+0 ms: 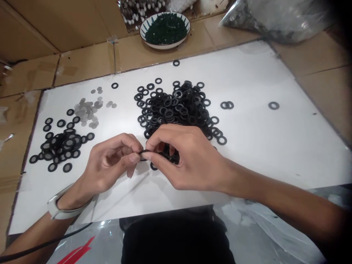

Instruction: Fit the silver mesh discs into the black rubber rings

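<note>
Between the fingertips of both hands is one black rubber washer [143,151], held above the white board. My left hand [111,161] pinches its left edge, thumb against forefinger. On its right edge, my right hand [184,157] has a like pinch; its fingers partly cover the near side of a large heap of black washers [176,104]. Left of my left hand lies a pile of washers with grey centres [62,145]. Small grey mesh discs [88,110] are scattered just behind that pile. Whether the held washer contains a disc is hidden.
The white board [247,157] rests on taped cardboard [88,62]. Stray washers [227,105] lie right of the heap. Behind the board stand a bowl of dark green bits [166,29] and a clear plastic bag [275,20]. A black cable [46,244] crosses near my left forearm.
</note>
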The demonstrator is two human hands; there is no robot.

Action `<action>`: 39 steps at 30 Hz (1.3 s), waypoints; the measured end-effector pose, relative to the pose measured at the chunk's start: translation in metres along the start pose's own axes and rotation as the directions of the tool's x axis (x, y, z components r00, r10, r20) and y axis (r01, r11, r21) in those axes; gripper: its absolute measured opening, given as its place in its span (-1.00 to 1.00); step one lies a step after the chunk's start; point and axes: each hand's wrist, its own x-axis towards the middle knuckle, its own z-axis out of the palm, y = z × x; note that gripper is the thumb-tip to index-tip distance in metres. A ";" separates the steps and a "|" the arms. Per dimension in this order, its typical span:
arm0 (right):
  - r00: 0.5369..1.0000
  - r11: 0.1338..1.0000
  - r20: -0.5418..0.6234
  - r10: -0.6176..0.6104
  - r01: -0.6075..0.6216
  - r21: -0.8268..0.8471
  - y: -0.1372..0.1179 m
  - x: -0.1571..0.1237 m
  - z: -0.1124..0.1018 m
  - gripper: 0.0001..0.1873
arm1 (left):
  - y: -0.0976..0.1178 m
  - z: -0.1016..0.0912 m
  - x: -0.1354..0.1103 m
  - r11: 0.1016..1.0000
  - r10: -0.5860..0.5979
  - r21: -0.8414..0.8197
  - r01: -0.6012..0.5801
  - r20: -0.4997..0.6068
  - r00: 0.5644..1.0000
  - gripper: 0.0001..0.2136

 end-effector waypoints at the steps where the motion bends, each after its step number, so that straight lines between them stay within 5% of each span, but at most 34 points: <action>1: 1.000 1.000 -0.002 -0.014 0.014 -0.025 0.001 0.000 0.000 -0.92 | 0.000 0.001 0.000 1.000 0.010 0.015 -0.010 -0.013 1.000 -0.90; 8: 0.994 0.968 0.020 -0.109 0.111 -0.224 0.003 -0.002 0.001 -0.82 | -0.002 0.005 0.001 0.992 0.095 0.093 -0.090 -0.053 0.994 -0.96; 22: 0.992 0.912 0.095 -0.084 0.116 -0.394 0.006 -0.003 0.004 -0.84 | 0.000 0.005 0.000 0.977 0.091 0.199 -0.077 -0.061 0.994 -0.90; 39: 0.960 0.882 -0.024 -0.281 0.248 -0.401 0.015 -0.003 0.007 -0.80 | -0.003 0.003 -0.003 0.989 0.001 0.147 0.006 -0.052 0.999 -0.85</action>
